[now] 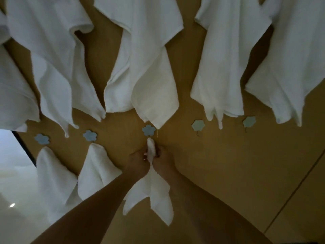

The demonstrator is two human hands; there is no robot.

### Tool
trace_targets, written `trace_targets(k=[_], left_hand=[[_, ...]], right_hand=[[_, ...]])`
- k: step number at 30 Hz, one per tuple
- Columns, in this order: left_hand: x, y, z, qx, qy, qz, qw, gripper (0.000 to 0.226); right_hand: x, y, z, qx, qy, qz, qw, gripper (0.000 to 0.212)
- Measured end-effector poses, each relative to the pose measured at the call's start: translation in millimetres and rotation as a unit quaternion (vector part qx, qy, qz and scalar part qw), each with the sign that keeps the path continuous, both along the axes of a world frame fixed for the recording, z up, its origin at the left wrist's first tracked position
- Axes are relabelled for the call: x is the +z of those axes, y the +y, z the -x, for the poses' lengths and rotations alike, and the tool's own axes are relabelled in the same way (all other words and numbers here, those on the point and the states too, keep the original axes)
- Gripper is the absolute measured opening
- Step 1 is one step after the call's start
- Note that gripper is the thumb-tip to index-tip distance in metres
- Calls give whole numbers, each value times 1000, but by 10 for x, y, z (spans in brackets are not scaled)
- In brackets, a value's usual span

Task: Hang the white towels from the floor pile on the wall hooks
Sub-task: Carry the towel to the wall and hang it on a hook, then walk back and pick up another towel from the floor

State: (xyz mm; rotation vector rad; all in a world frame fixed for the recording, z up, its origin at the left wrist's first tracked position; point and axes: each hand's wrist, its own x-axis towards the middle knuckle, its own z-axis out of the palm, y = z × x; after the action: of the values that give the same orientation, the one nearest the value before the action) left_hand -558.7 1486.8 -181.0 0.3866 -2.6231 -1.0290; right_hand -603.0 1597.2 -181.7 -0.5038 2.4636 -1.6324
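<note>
A white towel (154, 194) hangs between my arms against the tan wall. My left hand (138, 162) and my right hand (164, 158) both pinch its bunched top corner just below a pale blue flower-shaped hook (148, 130). The corner's tip touches the hook's lower edge. Two more white towels (52, 176) (95, 171) hang from the flower hooks (42, 138) (89, 135) to the left. Two flower hooks (198, 125) (248, 122) on the right carry nothing. The floor pile is out of view.
An upper row of several larger white towels (151, 67) hangs down over the wall, their lower corners reaching almost to the hooks. A dark-framed pale panel (15, 173) borders the wall at the left. A seam (295, 194) in the wall panels runs at the lower right.
</note>
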Motion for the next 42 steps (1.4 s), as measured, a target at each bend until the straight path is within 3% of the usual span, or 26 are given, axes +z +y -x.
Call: trace_targets(k=[2, 4, 9, 12, 16, 18, 24, 33, 42], left_hand=[[4, -20, -31, -16, -16, -9, 1000, 38], [63, -28, -52, -17, -20, 37, 999, 46], [309, -13, -171, -26, 26, 74, 997, 50], [420, -1, -254, -70, 89, 113, 987, 42], [590, 53, -401, -181, 163, 160, 956, 25], [662, 107, -478, -236, 186, 183, 936, 15], [577, 647, -726, -366, 169, 183, 897, 42], [290, 2240, -1953, -596, 143, 171, 771, 49], [104, 3847, -4528, -754, 149, 193, 609, 57]], right_hand=[[7, 84, -25, 27, -40, -19, 999, 35], [12, 181, -36, 41, -52, -47, 997, 48], [107, 373, -134, 25, 7, -93, 995, 51], [188, 498, -224, -14, 52, -145, 988, 47], [322, 713, -527, -113, 87, -146, 979, 38], [407, 846, -738, -154, 118, -186, 963, 48], [400, 1419, -1614, -287, 104, -316, 898, 59], [74, 2524, -3858, -484, -5, -386, 785, 55], [-175, 3204, -6959, -678, -119, -346, 638, 61]])
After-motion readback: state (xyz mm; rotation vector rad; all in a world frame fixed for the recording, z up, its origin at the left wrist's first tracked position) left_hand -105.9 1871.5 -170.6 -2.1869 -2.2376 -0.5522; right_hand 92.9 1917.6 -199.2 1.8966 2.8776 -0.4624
